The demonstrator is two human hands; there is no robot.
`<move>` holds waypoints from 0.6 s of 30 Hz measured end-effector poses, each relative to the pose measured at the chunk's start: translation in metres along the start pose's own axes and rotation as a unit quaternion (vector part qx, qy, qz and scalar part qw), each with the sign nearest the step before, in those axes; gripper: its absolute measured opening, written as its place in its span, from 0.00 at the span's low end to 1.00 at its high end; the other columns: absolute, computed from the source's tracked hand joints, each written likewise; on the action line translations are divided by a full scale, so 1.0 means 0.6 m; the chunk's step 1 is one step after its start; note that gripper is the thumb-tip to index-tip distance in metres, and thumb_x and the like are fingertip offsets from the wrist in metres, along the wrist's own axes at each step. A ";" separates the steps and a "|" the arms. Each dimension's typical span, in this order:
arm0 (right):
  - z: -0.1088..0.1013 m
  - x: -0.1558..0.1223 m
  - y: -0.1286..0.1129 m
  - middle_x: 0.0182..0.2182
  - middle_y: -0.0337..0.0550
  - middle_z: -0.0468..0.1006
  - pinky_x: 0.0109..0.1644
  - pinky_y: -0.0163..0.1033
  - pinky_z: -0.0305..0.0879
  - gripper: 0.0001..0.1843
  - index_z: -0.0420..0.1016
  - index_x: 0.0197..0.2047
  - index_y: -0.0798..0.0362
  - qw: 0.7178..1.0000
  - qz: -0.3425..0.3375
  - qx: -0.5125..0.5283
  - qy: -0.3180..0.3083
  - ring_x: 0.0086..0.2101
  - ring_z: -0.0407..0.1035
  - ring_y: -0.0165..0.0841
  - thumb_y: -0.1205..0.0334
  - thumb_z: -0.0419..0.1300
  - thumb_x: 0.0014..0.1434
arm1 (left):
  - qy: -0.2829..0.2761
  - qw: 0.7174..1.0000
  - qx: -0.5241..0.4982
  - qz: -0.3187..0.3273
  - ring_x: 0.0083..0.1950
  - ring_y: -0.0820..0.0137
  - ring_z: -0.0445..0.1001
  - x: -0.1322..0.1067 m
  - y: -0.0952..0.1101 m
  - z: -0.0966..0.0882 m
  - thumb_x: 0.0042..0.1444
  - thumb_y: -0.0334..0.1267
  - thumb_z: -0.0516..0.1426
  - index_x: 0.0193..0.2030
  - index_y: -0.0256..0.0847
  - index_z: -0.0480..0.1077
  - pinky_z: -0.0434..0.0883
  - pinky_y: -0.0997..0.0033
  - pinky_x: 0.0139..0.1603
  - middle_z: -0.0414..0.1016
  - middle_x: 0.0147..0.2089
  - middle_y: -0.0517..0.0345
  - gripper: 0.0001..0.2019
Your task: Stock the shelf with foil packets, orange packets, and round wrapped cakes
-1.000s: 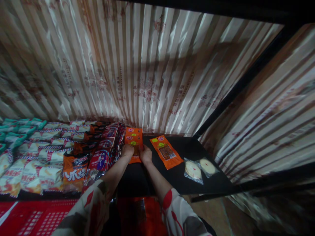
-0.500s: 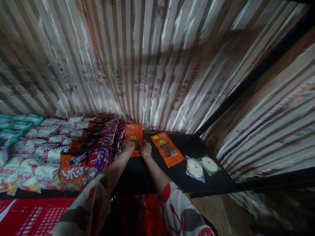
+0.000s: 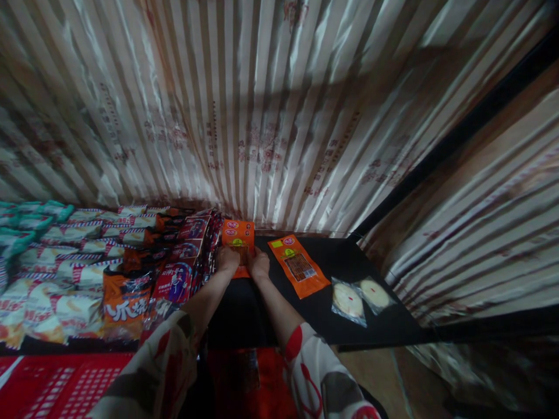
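Both hands grip an orange snack packet (image 3: 238, 232) at the back of the black table (image 3: 242, 302). My left hand (image 3: 227, 260) is closed on its left edge, and my right hand (image 3: 259, 264) is closed on its right edge. A second printed band shows just under the packet's top edge, so more than one may be stacked there. To the right lies another orange snack packet (image 3: 299, 266) with a window showing brown contents. Dark red snack packets (image 3: 177, 279) stand packed in rows just left of my left hand.
Two clear-wrapped round pale flatbreads (image 3: 348, 299) lie at the right. Rows of white snack bags (image 3: 78, 273), orange bags (image 3: 126, 302) and green bags (image 3: 17, 238) fill the left. A red basket (image 3: 61, 384) and more orange packets (image 3: 248, 378) sit in front. A striped curtain (image 3: 244, 116) hangs behind.
The hands stay on the orange packet with almost no movement. The view has shifted very slightly; nothing is visibly picked up or let go.
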State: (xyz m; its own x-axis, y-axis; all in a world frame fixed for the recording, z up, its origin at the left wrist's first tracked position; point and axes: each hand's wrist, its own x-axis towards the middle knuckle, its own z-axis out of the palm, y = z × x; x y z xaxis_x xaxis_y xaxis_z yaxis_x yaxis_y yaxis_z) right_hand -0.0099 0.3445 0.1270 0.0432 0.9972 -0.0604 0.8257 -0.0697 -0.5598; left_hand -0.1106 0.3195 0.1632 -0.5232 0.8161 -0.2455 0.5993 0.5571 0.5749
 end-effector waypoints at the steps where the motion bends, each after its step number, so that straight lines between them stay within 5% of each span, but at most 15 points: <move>1: 0.000 -0.002 0.000 0.39 0.53 0.76 0.37 0.34 0.63 0.18 0.73 0.48 0.54 1.000 -0.001 -0.002 0.001 0.38 0.73 0.36 0.54 0.51 0.61 | 0.000 1.000 0.001 0.000 0.50 0.59 0.74 0.000 -0.001 0.001 0.50 0.29 0.51 0.47 0.27 0.72 0.69 0.71 0.44 0.74 0.49 0.36 0.18; 11: 0.004 -0.003 -0.002 0.40 0.56 0.75 0.36 0.36 0.64 0.20 0.74 0.44 0.55 0.999 0.008 -0.033 -0.007 0.36 0.73 0.36 0.51 0.48 0.62 | 0.017 1.000 0.016 0.014 0.55 0.58 0.70 -0.015 0.000 0.007 0.50 0.30 0.51 0.49 0.26 0.70 0.67 0.67 0.51 0.71 0.52 0.34 0.19; 18: 0.000 -0.007 -0.006 0.42 0.55 0.72 0.38 0.36 0.64 0.19 0.72 0.46 0.55 0.999 0.020 -0.030 -0.024 0.37 0.73 0.36 0.53 0.47 0.63 | 0.022 0.984 0.124 0.122 0.68 0.58 0.50 -0.034 -0.014 0.024 0.53 0.30 0.49 0.61 0.27 0.58 0.52 0.62 0.65 0.54 0.66 0.40 0.27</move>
State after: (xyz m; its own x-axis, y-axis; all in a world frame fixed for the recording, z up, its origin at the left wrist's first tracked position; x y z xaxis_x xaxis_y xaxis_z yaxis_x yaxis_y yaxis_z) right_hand -0.0130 0.3403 0.1291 0.0506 0.9912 -0.1222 0.8561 -0.1061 -0.5059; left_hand -0.0959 0.3004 0.1522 -0.3673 0.9261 -0.0858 0.8371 0.3693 0.4036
